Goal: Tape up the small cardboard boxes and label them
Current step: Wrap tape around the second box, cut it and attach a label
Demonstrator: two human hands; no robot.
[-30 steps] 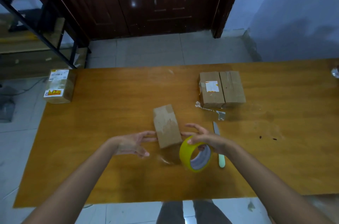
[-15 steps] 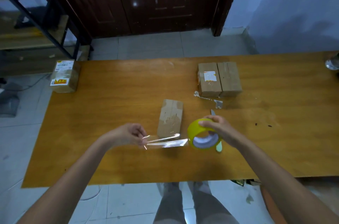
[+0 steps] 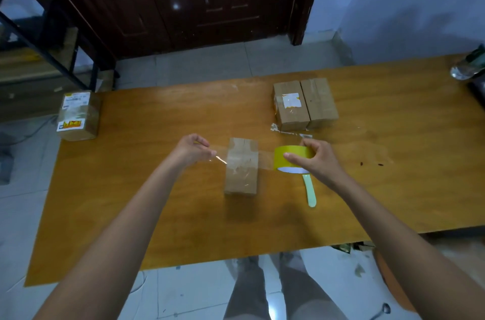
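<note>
A small cardboard box (image 3: 241, 165) lies closed at the middle of the desk (image 3: 157, 201), its contents hidden. A strip of clear tape (image 3: 265, 161) is stretched across its top. The free end of the strip is pinched by the left hand (image 3: 193, 150) at the box's 9 o'clock, while the yellow tape roll (image 3: 291, 158) is gripped by the curled fingers of the right hand (image 3: 316, 159) at its 3 o'clock. A pale green handled tool (image 3: 309, 192) lies on the desk just under the roll. At 1 o'clock two closed boxes (image 3: 304, 104) are set touching side by side, the left one bearing a white label (image 3: 290, 100). At 10 o'clock, on the desk's corner, a taped parcel (image 3: 78, 116) with printed labels is seen
</note>
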